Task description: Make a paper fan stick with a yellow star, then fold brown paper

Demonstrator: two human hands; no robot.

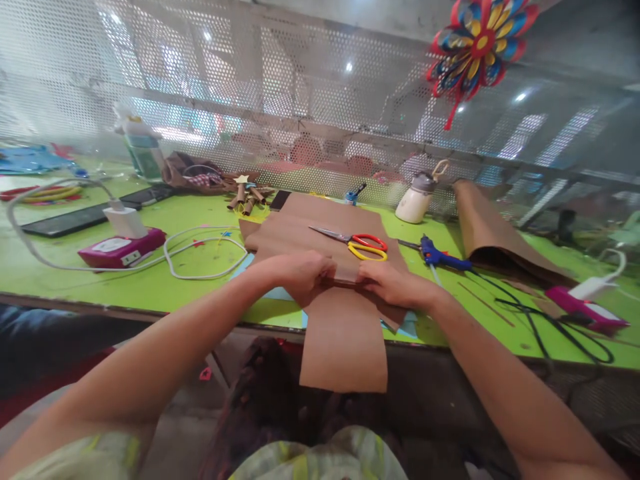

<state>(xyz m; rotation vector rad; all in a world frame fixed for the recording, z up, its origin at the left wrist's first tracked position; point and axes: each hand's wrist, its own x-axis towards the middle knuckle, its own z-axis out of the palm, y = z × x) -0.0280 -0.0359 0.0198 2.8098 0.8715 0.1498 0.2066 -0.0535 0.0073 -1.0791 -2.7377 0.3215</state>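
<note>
Both of my hands work on a sheet of brown paper (345, 340) at the table's front edge, one end of it hanging down over the edge. My left hand (307, 272) has its fingers curled on the left end of a narrow fold in the paper. Gripping the right end of the same fold is my right hand (387, 280). More brown paper (325, 217) lies flat behind the hands. On it rest scissors (367, 247) with one red and one yellow handle, blades pointing left. Light blue paper shows underneath.
A blue glue gun (443, 255) lies at the right, its black cord trailing. Rolled brown paper (500, 233) stands behind it. Magenta power strips (123, 248) sit on both sides. A cream bottle (415, 200) and small paper rolls (247, 198) stand at the back. A white cable (205, 275) loops left.
</note>
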